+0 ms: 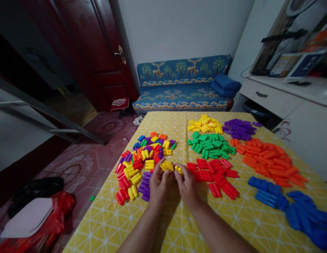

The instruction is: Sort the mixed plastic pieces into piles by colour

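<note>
Above the middle of the table, my left hand point(158, 182) is closed on a yellow plastic building block point(167, 166) with its hollow ends showing. Close beside it, my right hand point(188, 185) pinches a second yellow block point(178, 170) with rounded knobs. Whether the two blocks touch is hard to make out. Left of my hands lies a pile of mixed-colour blocks point(137, 165), with purple blocks point(144, 186) right by my left hand. Red blocks point(216, 175) are spread just to the right of my right hand.
Sorted piles of green point(212, 144), yellow point(205, 124), purple point(239, 129), orange point(268, 160) and blue blocks point(302, 212) cover the table's right side. Behind the yellow patterned tablecloth point(165, 121) stands a blue sofa point(179, 95). A white cabinet point(281, 102) is at right.
</note>
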{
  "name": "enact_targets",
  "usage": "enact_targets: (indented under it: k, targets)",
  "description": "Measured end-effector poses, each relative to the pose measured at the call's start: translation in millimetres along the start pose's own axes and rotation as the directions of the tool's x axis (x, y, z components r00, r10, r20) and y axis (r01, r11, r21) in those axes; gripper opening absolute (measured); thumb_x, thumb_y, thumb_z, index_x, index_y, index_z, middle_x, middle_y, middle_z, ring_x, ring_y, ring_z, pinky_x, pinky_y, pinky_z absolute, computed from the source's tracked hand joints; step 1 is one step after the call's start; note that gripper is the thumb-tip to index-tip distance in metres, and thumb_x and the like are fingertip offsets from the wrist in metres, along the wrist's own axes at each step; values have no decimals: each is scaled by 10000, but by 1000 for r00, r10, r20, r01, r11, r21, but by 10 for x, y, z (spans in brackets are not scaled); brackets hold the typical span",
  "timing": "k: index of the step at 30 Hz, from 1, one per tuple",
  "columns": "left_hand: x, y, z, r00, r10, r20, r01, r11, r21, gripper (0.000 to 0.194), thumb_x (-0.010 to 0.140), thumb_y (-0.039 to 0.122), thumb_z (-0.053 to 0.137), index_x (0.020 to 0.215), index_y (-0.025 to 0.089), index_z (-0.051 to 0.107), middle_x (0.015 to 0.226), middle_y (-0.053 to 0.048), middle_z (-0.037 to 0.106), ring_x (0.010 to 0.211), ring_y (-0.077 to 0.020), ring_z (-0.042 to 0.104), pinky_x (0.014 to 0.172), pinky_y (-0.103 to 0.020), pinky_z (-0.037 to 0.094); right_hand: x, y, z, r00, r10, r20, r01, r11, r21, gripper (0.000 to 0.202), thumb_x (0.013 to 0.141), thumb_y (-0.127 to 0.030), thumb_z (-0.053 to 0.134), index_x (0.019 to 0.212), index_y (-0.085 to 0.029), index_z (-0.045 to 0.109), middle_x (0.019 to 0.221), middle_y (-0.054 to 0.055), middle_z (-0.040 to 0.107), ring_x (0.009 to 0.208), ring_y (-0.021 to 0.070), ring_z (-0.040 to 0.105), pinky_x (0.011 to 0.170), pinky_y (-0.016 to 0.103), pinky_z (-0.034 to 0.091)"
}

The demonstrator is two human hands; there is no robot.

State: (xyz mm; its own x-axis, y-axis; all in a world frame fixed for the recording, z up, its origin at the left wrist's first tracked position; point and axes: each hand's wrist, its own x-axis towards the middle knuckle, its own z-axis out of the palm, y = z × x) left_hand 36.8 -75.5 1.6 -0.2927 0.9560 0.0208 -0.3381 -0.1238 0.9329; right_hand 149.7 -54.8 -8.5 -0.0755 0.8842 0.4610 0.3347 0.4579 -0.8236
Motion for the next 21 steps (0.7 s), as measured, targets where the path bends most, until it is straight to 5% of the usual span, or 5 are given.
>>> enact_targets:
  k: [9, 15, 21]
  targets:
    - [0, -20, -54, 997, 72, 33, -79, 956, 281, 264, 835, 341, 670, 1021, 163, 727, 1025, -90, 739, 941, -263, 680, 840, -352, 527, 0, -38, -37, 1000, 23, -22, -22, 999, 50, 278, 942, -334, 521, 1171, -206, 614, 1116, 102, 706, 1006, 232, 687, 835, 357, 584]
    - [-15, 30, -18, 983, 135, 124, -170, 926, 338, 253, 810, 237, 668, 1049, 209, 744, 1116, -94, 716, 1114, -295, 616, 1006, -425, 449, -37, -74, -27, 1000, 13, -2, -13, 994, 105, 217, 876, -310, 611, 1069, -213, 636, 1037, 76, 704, 967, 226, 674, 843, 356, 575]
    - [-34, -5, -8, 962, 190, 198, -252, 896, 366, 349, 835, 270, 660, 1181, 278, 700, 1188, -101, 663, 1109, -279, 595, 1024, -445, 427, 275, -175, -341, 938, 303, -170, -229, 906, 355, 265, 818, -383, 667, 987, -191, 596, 792, 23, 685, 673, 169, 662, 603, 267, 563]
